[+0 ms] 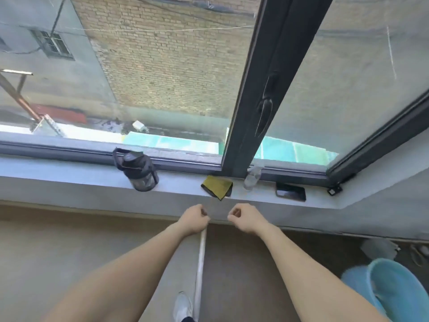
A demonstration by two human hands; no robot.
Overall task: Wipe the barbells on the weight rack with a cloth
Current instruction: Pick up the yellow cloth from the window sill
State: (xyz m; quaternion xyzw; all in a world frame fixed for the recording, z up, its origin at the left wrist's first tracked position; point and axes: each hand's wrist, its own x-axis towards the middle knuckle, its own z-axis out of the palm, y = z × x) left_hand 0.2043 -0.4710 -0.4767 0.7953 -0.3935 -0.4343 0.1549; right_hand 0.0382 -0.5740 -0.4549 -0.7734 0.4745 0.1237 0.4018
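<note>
No barbells or rack in view; pole (200, 263) cut off below, its lower end unclear; cloth (217, 186) yellow with dark edging, folded, lying on sill (81, 175) just beyond hands; left hand (194, 219) curled round pole top; right hand (242, 216) curled, gripping nothing; bottle (138, 170), phone (290, 192) on sill; blue bucket (392, 289) lower right.
</note>
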